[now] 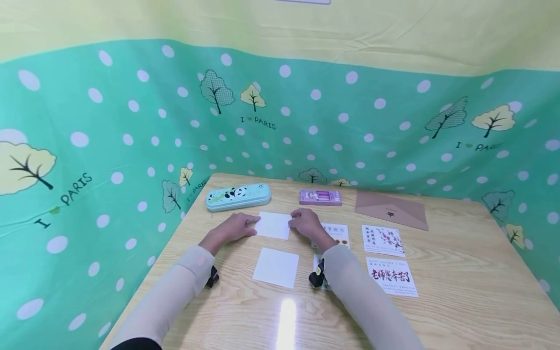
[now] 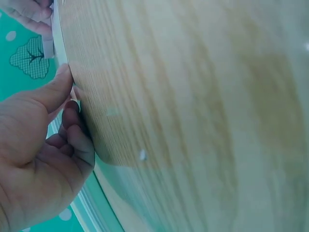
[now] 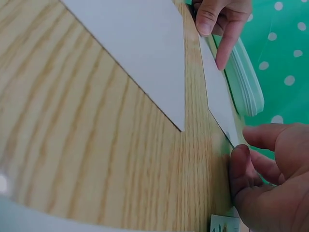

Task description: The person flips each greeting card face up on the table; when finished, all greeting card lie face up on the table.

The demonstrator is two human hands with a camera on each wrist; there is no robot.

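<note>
A blank white card point(image 1: 273, 225) lies on the table between the two hands. My left hand point(image 1: 236, 227) is at its left edge. In the right wrist view, the left hand's thumb and straight forefinger point(image 3: 226, 50) touch the card, spread apart from each other. My right hand point(image 1: 307, 224) holds the card's right edge, fingers curled and thumb close to the forefinger at the corner point(image 3: 231, 135). Nearer to me lies a second blank white card point(image 1: 276, 267), untouched. Printed cards lie under and beside my right forearm, partly hidden by it.
Behind the hands are a mint panda pencil case point(image 1: 238, 197), a purple box point(image 1: 320, 197) and a brown envelope point(image 1: 391, 210). To the right lie a blossom card point(image 1: 383, 240) and a red-lettered card point(image 1: 391, 276). A green patterned cloth point(image 1: 306, 121) hangs behind the wooden table point(image 1: 463, 272).
</note>
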